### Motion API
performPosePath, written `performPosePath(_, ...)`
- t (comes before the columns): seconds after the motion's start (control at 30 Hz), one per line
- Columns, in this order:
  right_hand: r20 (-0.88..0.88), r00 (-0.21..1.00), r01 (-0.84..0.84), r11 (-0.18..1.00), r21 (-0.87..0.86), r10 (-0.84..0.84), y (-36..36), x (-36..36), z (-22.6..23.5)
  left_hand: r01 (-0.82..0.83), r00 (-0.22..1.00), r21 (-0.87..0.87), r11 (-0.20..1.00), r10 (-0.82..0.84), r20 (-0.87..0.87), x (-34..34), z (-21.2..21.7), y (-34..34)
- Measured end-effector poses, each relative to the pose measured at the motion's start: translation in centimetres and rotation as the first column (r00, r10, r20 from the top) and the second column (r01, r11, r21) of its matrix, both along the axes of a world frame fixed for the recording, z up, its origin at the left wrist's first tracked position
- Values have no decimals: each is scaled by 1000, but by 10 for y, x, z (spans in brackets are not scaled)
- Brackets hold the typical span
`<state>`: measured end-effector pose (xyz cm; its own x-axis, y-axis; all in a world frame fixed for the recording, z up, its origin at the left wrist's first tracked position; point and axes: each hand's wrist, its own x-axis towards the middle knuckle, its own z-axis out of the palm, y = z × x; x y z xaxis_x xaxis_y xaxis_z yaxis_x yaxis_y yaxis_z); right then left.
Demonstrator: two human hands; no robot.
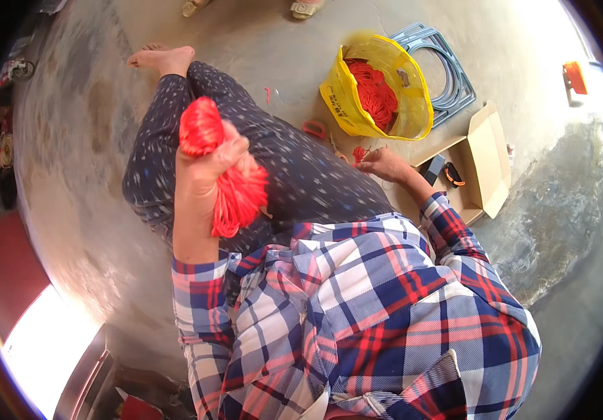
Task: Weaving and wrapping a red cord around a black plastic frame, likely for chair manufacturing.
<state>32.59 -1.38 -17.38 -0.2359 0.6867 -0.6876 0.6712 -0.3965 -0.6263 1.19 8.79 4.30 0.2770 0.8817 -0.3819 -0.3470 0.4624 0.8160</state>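
Observation:
My left hand [212,159] is closed around the middle of a thick bundle of red yarn [238,199], raised over my lap. A rounded, bound-looking end [201,127] sticks out above the fist, and loose strands hang below it. Beside my thigh, my right hand [382,165] reaches to the floor with its fingers pinched together. A small tuft of red yarn [360,153] shows at those fingertips; whether they grip it or something else is hidden. Close by lie scissors with red handles [315,129], their blades pointing toward that hand.
A yellow bag [342,112] holding red yarn [373,94] stands open ahead on the right. Behind it lies a blue-grey plastic frame [455,73]. An open cardboard box [492,157] with a dark item and a black-and-orange band sits by my right forearm. Another person's feet [306,8] show at the top.

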Motion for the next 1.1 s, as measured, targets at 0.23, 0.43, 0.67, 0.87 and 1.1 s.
performPosePath(0.23,-137,968,187,967,-175,-212,-18,15,-20,30,994,-97,995,-39,-100,-13,-17,-27)
performPosePath(0.43,66,995,-51,942,-331,77,-44,44,-67,48,986,-164,985,-72,-147,-4,-34,-32)
performPosePath(0.67,-73,950,249,878,-409,-303,-73,52,-86,118,938,-178,977,-168,-303,13,-36,-38)
performPosePath(0.87,104,746,650,686,-327,-658,-88,76,-123,101,966,-183,978,-140,-219,1,-43,-45)
performPosePath(1.1,-48,553,780,537,-320,-832,-51,43,-145,47,977,-238,970,-94,-190,4,-50,-55)
